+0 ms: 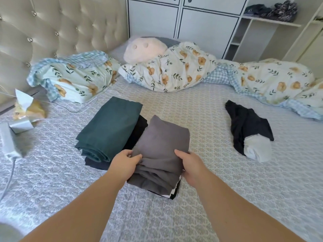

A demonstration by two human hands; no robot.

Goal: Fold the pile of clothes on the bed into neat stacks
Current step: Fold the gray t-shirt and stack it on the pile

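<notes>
A tufted cream headboard [52,28] backs the bed [209,180] with its patterned grey cover, while white cabinets [183,20] and open shelving [262,28] line the far wall in soft daylight.

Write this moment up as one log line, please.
step: stacking | left hand + right hand: gripping folded grey cloth garment | beside: folded teal cloth garment | unfolded: crumpled black garment

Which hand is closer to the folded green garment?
Left. The left hand grips the grey garment just beside the green garment; the right hand is across the grey one, farther away.
</notes>
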